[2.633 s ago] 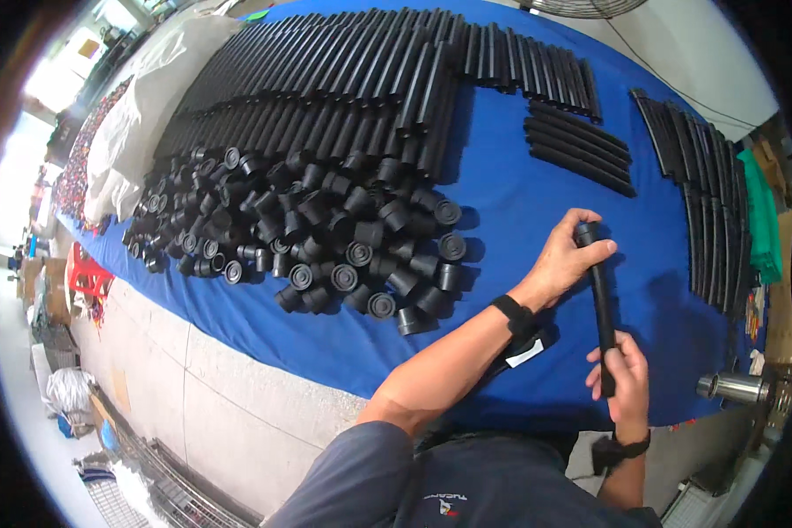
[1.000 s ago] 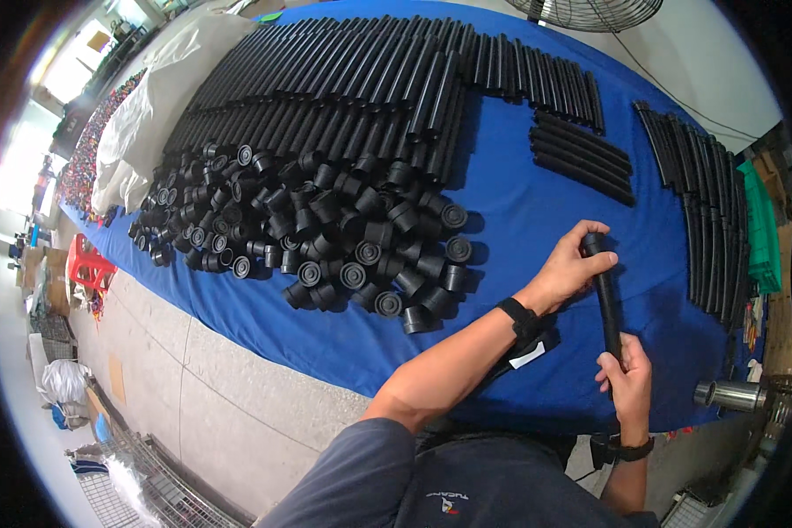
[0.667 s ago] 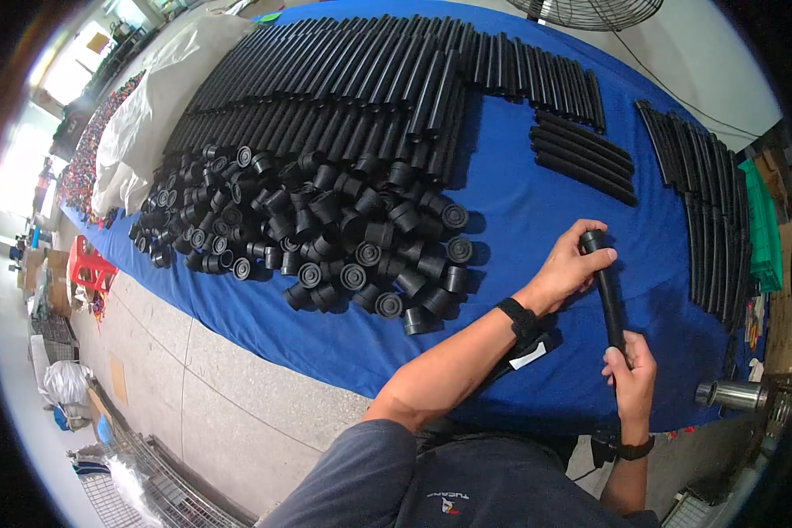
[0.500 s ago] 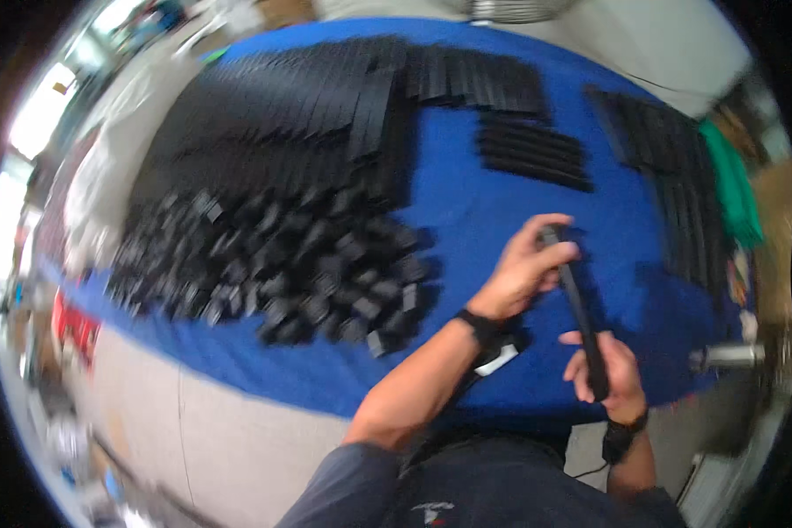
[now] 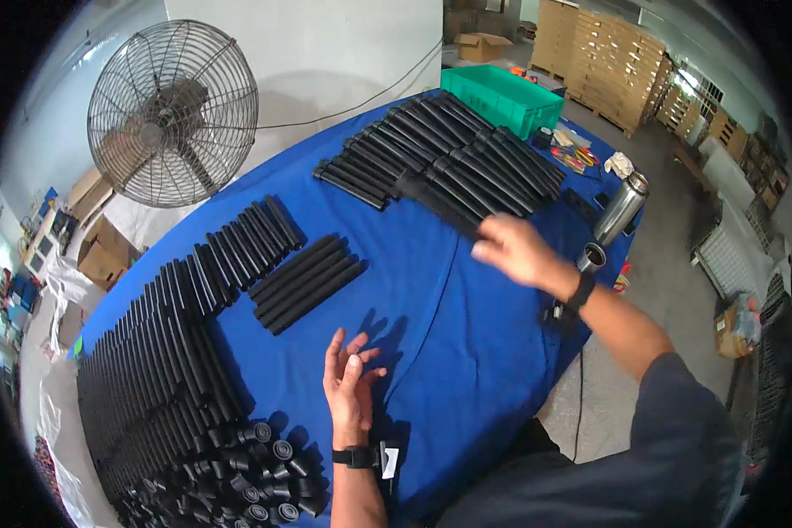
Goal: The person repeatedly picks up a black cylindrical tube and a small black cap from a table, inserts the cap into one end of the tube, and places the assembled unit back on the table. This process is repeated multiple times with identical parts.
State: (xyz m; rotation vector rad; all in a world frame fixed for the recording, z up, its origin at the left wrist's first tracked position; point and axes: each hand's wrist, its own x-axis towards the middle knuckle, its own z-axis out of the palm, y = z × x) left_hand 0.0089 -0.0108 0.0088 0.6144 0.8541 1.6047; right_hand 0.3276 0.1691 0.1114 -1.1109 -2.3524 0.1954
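My right hand reaches out over the blue cloth, its fingers closed on the near end of a black tube. Motion blurs the tube, whose far end overlaps a bank of black tubes with end caps. My left hand hovers palm up above the cloth, fingers apart and nothing in them. Ahead of it lies a small row of black tubes. Further left spreads a large stack of black tubes, with a heap of black caps in front of it.
A green crate stands beyond the capped tubes. Along the table's right side are pliers, a steel flask and a metal cup. Behind the table stands a wire-caged fan. A blue cloth covers the tabletop.
The view has swung right. My left hand has let go of the black tube and opened. My right hand has carried the tube over to the capped tubes.
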